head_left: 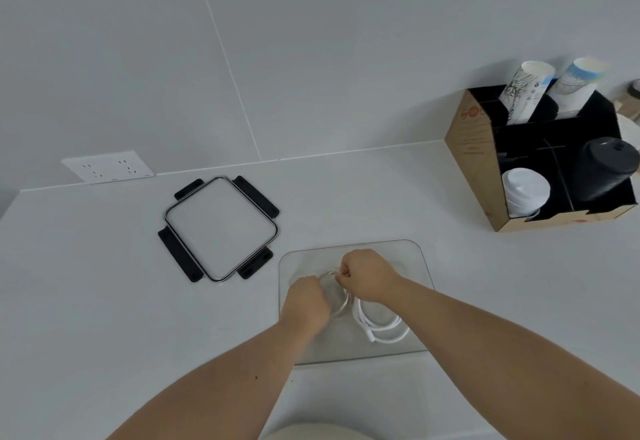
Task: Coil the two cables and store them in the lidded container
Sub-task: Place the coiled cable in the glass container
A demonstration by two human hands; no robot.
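Cable work is under way inside the clear container (420, 301), at 6 o'clock on the desk (104, 301). One white cable (379, 323) lies coiled in its near right corner; a second, paler coil (334, 292) is pinched from both sides. Left hand (306, 302) and right hand (367, 277) are both fisted on that coil. Advice: lower it flat beside the first, releasing together so the loops hold. Lid (221, 228) lies at 10 o'clock, clasps splayed.
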